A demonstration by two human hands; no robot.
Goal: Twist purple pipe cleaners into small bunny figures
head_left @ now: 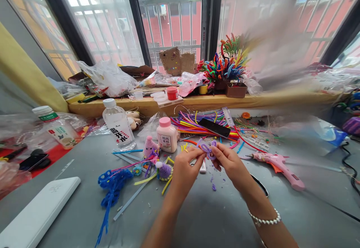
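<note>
A small purple pipe-cleaner shape with several loops (207, 148) is pinched between my two hands above the grey table. My left hand (188, 165) grips its left side with closed fingertips. On its right side, the thumb and fingers of my right hand (230, 162) are closed on it. Purple scraps (214, 187) lie on the table below. Left of my hands are a pink figure (150, 147), a purple and yellow pipe-cleaner figure (164, 170) and a blue fuzzy pipe-cleaner piece (115, 182). A pink glue gun (281, 167) rests to the right.
Behind my hands lie colourful pipe cleaners (185, 126) and a black phone (214, 128). A pink bottle (167, 135) and clear water bottle (119, 126) stand left of them. A white box-like object (42, 210) occupies the front left. The glue gun's cord (329, 205) trails right.
</note>
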